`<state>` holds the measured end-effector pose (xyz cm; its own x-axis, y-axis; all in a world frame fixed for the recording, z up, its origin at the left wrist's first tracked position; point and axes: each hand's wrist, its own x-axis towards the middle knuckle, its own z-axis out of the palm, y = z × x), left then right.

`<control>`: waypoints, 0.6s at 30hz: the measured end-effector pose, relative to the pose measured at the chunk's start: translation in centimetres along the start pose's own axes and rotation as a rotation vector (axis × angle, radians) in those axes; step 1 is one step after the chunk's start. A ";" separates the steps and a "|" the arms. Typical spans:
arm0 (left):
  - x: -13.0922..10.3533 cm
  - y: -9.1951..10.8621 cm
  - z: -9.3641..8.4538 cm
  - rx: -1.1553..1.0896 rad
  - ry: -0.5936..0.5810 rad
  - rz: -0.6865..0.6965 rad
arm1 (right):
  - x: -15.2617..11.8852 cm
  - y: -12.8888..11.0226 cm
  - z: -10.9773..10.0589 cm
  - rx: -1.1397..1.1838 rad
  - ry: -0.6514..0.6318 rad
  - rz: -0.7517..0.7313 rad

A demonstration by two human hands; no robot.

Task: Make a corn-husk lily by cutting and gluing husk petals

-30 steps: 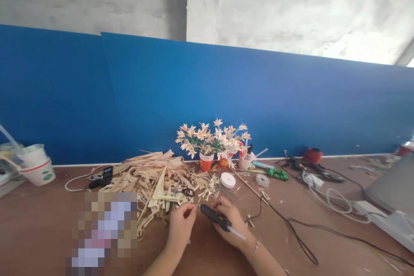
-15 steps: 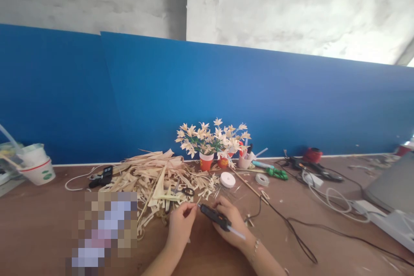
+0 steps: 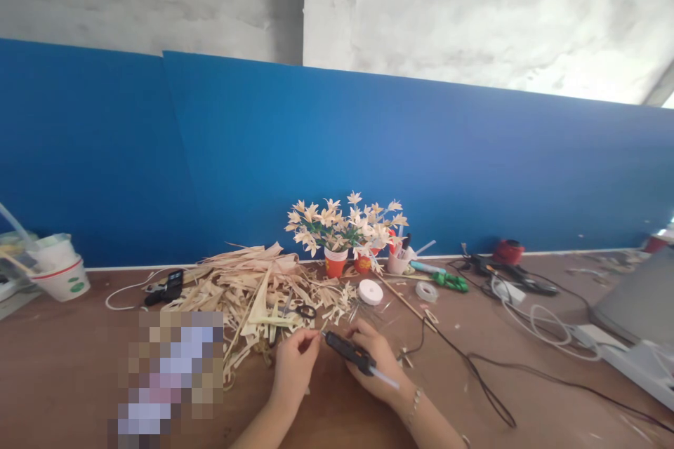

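A black hot glue gun (image 3: 347,351) with a clear glue stick (image 3: 386,377) at its rear is gripped in my right hand (image 3: 376,358). Its nozzle points left, close to the fingertips of my left hand (image 3: 295,365). Thumb and forefinger of that hand are pinched together; whatever lies between them is too small to make out. Just beyond my hands spreads a heap of dried husk strips (image 3: 258,273), with scissors (image 3: 305,311) lying on it. A roll of white tape (image 3: 371,292) lies past the glue gun.
Red-and-white paper cups (image 3: 335,264) hold pale husk flowers (image 3: 326,221) against the blue partition (image 3: 368,133). A green bundle (image 3: 451,283), a clear tape roll (image 3: 426,292) and a thin stick (image 3: 405,302) lie to the right, near black cables (image 3: 484,382) and a white power strip (image 3: 626,365).
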<state>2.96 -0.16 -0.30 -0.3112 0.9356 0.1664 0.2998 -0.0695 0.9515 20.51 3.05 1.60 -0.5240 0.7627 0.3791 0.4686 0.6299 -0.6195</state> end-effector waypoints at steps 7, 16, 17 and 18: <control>0.0 0.1 0.0 -0.006 0.016 0.002 | 0.0 -0.1 0.0 -0.011 -0.007 0.026; 0.1 -0.4 0.1 -0.032 0.014 -0.012 | 0.0 0.1 -0.1 -0.003 -0.005 0.017; 0.1 -0.4 0.1 -0.035 0.019 -0.014 | 0.0 0.1 0.0 -0.005 -0.003 0.017; 0.0 -0.3 0.1 -0.034 0.036 -0.029 | 0.0 0.2 0.0 -0.005 -0.002 0.016</control>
<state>2.96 -0.05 -0.64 -0.3518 0.9244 0.1477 0.2593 -0.0554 0.9642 20.61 3.16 1.50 -0.5176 0.7725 0.3678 0.4806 0.6182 -0.6220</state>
